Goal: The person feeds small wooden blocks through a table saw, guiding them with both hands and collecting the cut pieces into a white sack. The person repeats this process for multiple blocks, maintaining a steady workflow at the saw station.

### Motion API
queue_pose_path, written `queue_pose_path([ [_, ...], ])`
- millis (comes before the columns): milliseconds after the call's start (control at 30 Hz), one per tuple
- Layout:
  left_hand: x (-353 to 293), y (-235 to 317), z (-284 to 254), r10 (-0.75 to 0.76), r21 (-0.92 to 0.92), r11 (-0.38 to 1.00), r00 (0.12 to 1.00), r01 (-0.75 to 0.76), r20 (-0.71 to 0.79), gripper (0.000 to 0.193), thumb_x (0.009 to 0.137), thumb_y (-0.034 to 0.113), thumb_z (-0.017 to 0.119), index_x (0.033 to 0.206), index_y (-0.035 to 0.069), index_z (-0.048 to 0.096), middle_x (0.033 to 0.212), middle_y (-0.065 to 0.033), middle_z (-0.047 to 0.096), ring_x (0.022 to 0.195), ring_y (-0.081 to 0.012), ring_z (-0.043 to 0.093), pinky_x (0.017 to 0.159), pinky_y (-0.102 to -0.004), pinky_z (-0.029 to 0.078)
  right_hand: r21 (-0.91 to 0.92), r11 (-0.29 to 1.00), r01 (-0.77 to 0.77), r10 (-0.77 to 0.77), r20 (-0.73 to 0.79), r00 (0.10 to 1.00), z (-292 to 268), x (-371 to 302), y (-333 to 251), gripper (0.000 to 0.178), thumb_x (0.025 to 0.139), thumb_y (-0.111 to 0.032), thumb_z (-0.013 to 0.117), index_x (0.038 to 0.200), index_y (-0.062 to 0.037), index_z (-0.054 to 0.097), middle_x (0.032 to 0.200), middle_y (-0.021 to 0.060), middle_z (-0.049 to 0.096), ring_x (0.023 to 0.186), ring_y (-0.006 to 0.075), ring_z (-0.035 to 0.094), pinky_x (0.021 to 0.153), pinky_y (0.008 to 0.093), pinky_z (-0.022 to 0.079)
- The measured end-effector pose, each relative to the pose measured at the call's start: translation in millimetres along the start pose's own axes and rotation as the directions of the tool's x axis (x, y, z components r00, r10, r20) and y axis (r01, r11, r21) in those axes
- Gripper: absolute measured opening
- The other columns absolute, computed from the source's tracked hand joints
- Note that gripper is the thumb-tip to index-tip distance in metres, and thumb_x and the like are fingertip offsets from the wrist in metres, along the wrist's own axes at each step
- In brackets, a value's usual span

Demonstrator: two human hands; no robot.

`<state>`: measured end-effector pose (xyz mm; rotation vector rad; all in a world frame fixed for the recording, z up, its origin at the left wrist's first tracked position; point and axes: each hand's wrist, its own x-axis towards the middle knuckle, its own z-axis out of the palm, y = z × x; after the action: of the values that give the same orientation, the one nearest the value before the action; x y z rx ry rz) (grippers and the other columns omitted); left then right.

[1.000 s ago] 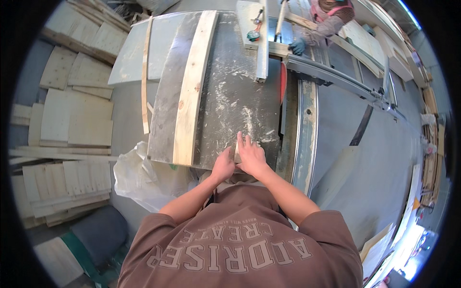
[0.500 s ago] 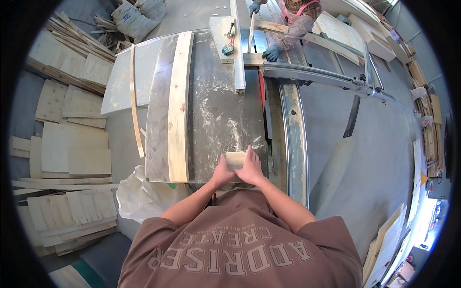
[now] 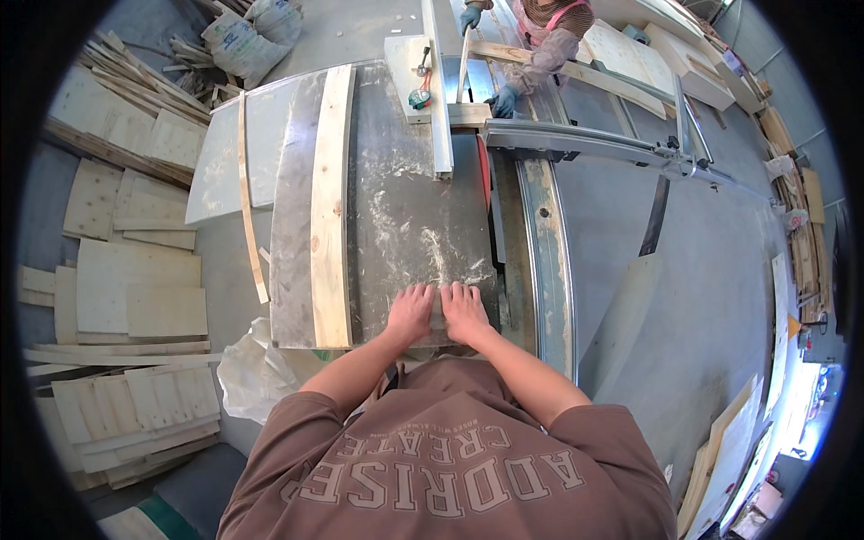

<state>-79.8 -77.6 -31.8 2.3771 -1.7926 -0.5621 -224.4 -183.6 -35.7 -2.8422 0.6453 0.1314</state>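
Note:
My left hand and my right hand are side by side at the near edge of the dark, dust-marked saw table. Their backs face up, fingers together and bent forward over the surface, a narrow gap between them. Whatever lies under the fingers and palms is hidden; no wood block shows now. To the left, a long pale board lies lengthwise along the table. Ahead and right of my hands is the red blade guard by the slot.
A metal fence stands across the far table. Beyond it, a co-worker's gloved hand rests near a wood strip. A sliding rail runs along the right side. Stacked plywood and a white bag are at left.
The small wood block between my hands has gone out of sight. Both hands have turned backs-up, with fingers bent over. The view has shifted slightly; the co-worker's hands stay about where they were.

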Motion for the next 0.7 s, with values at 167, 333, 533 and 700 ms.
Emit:
queue_pose_path([
  [167, 1.1, 0.1, -2.1, -0.010, 0.013, 1.000, 0.999, 0.010, 0.044, 0.084, 0.060, 0.023, 0.100, 0.128, 0.010, 0.053, 0.126, -0.0123, 0.063, 0.125, -0.0323, 0.063, 0.103, -0.0460, 0.054, -0.057, 0.998, -0.006, 0.009, 0.040, 0.999, -4.0, 1.0, -0.9, 0.068, 0.072, -0.011, 0.083, 0.131, -0.0022, 0.050, 0.124, 0.0165, 0.056, 0.118, 0.0332, 0.059, 0.102, 0.0453, 0.043],
  [333, 1.6, -1.9, 0.1, -0.024, 0.006, 1.000, 0.997, 0.024, 0.077, 0.093, 0.058, 0.028, 0.102, 0.134, 0.010, 0.052, 0.131, -0.0119, 0.061, 0.131, -0.0331, 0.060, 0.107, -0.0474, 0.052, -0.059, 0.998, -0.007, 0.009, 0.041, 0.999, -5.0, 0.8, -1.8, 0.069, 0.072, -0.011, 0.083, 0.132, -0.0020, 0.049, 0.124, 0.0171, 0.055, 0.118, 0.0338, 0.058, 0.102, 0.0453, 0.044],
  [533, -0.9, 1.4, -3.0, -0.018, 0.012, 1.000, 0.999, 0.017, 0.048, 0.090, 0.059, 0.026, 0.103, 0.131, 0.010, 0.051, 0.127, -0.0119, 0.062, 0.125, -0.0330, 0.063, 0.103, -0.0461, 0.054, -0.037, 0.999, -0.005, 0.007, 0.042, 0.999, -2.7, 0.2, -0.8, 0.072, 0.071, -0.010, 0.082, 0.133, -0.0014, 0.048, 0.124, 0.0175, 0.054, 0.117, 0.0346, 0.058, 0.100, 0.0455, 0.044],
  [700, -0.3, 1.8, -2.2, -0.031, 0.011, 0.999, 0.998, 0.030, 0.057, 0.091, 0.058, 0.027, 0.104, 0.131, 0.010, 0.051, 0.128, -0.0117, 0.062, 0.124, -0.0327, 0.063, 0.103, -0.0460, 0.054, -0.024, 1.000, 0.002, -0.002, 0.015, 1.000, 0.0, 0.0, -0.1, 0.073, 0.068, -0.007, 0.079, 0.133, 0.0003, 0.046, 0.121, 0.0179, 0.053, 0.115, 0.0352, 0.058, 0.097, 0.0448, 0.046],
])
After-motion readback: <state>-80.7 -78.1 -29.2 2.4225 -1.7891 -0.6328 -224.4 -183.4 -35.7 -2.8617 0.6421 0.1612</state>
